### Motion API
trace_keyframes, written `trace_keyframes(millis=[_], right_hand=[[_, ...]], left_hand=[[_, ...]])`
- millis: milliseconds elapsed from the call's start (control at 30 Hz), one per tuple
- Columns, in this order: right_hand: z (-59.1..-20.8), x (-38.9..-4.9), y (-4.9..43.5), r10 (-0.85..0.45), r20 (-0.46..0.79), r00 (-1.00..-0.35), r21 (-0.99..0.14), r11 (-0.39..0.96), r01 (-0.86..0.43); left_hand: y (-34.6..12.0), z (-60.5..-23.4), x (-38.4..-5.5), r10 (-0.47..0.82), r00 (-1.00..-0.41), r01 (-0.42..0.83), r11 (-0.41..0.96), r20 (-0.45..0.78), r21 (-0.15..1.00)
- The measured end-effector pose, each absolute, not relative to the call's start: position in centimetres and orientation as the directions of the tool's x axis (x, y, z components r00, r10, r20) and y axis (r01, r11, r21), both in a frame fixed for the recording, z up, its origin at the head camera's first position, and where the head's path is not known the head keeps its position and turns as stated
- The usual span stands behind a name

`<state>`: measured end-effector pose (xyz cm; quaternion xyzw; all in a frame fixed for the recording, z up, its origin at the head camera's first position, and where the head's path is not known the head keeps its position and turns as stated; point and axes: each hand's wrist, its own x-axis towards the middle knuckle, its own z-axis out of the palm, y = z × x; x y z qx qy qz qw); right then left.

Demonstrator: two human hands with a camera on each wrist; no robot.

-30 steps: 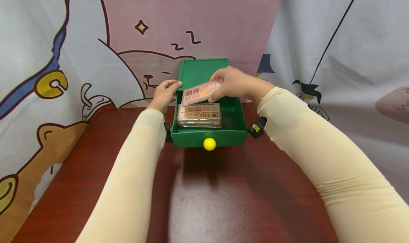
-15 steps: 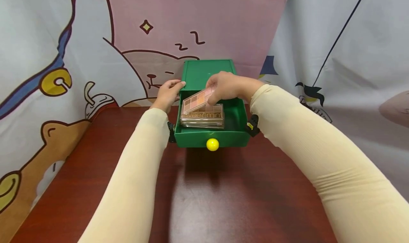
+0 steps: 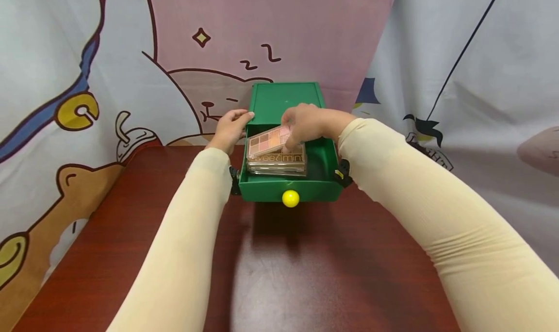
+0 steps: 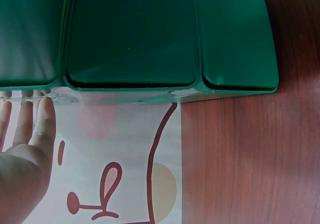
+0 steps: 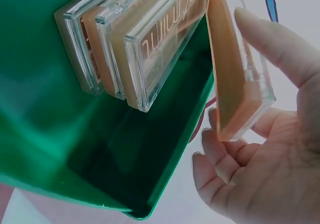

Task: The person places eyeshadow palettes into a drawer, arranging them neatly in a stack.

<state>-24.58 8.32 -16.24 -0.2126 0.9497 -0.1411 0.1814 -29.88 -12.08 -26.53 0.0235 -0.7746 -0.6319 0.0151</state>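
Note:
My right hand (image 3: 305,123) pinches an eyeshadow palette (image 3: 266,141) with pinkish and brown pans by its right end. It slants above a stack of clear-cased eyeshadow palettes (image 3: 279,163) on the left side of the pulled-out green drawer (image 3: 325,159). In the right wrist view the thumb lies on one face of the held palette (image 5: 235,84), fingers behind it, its near end raised from the stack. My left hand (image 3: 231,128) rests against the left side of the green drawer box (image 3: 286,101), thumb at its top edge. Its straight fingers (image 4: 45,116) touch that side.
A yellow round knob (image 3: 290,198) sticks out from the drawer front. The box stands on a dark red-brown table (image 3: 279,273), close to a cartoon-printed cloth (image 3: 323,36) behind. Dark green floor shows in the drawer's right part.
My right hand has lowered the palette and brought it left and nearer, over the stack. The view shifted slightly; my left hand keeps its place on the box.

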Motion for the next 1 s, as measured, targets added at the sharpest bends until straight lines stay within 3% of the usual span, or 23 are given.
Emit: trace_keyframes(millis=[233, 433, 700, 833, 1000], right_hand=[[-15.7, -24.5, 8.8, -0.475, -0.297, -0.828, -0.454, 0.833, -0.315], [-15.3, -23.9, 11.0, -0.465, -0.074, -0.882, -0.602, 0.726, -0.333], [-17.7, -21.3, 16.8, -0.288, 0.157, -0.945, -0.821, 0.494, -0.287], [-20.7, -20.8, 20.1, -0.204, 0.134, -0.97, -0.892, 0.401, -0.207], [-25.5, -20.0, 22.7, -0.18, -0.019, -0.983, -0.936, 0.348, -0.046]], left_hand=[[-12.4, -26.3, -29.6, -0.044, -0.999, -0.012, 0.192, -0.003, 0.981], [-12.5, -26.2, -29.2, -0.039, -0.999, -0.019, 0.199, -0.011, 0.98], [-12.4, -26.5, -29.4, -0.011, -1.0, -0.009, 0.193, -0.007, 0.981], [-12.2, -26.5, -29.5, -0.008, -1.0, 0.0, 0.192, 0.001, 0.981], [-12.3, -26.3, -29.5, 0.0, -1.0, 0.005, 0.197, 0.005, 0.98]])
